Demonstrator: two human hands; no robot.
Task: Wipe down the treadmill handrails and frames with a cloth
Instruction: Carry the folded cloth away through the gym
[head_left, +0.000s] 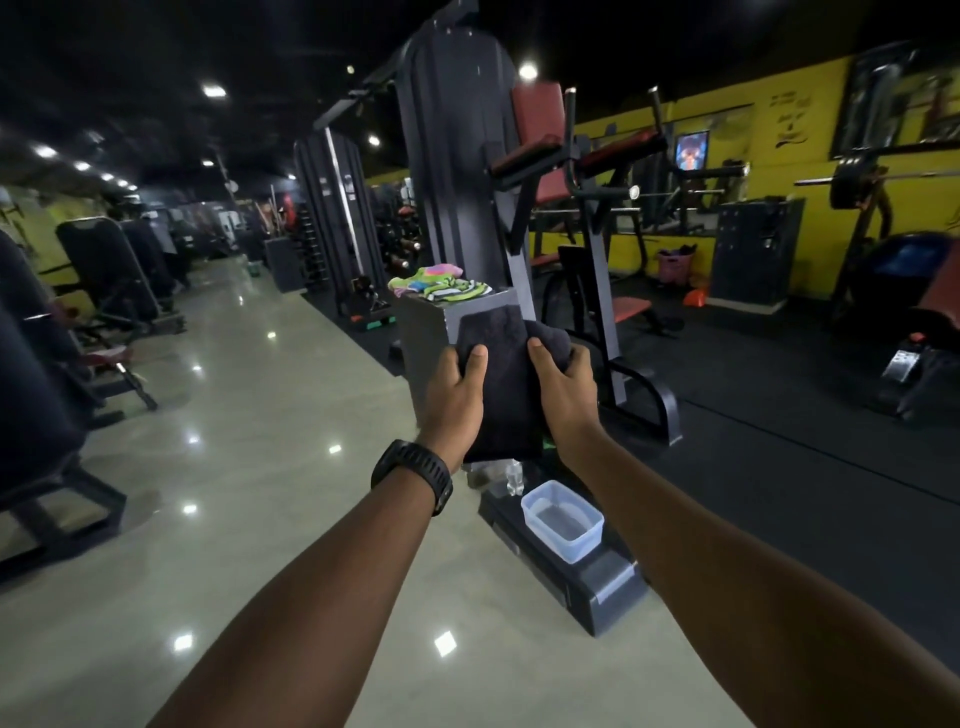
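Clearly our left hand (457, 397) and right hand (560, 387) pinch the folded black cloth (503, 384) by its sides, thumbs forward (soft, light, probably floppy).

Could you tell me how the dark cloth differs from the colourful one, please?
The dark cloth is black; the colourful cloth is green, pink, white. The dark cloth is folded, gripped by left hand and right hand; the colourful cloth lies bunched on the grey housing. Both are fabric.
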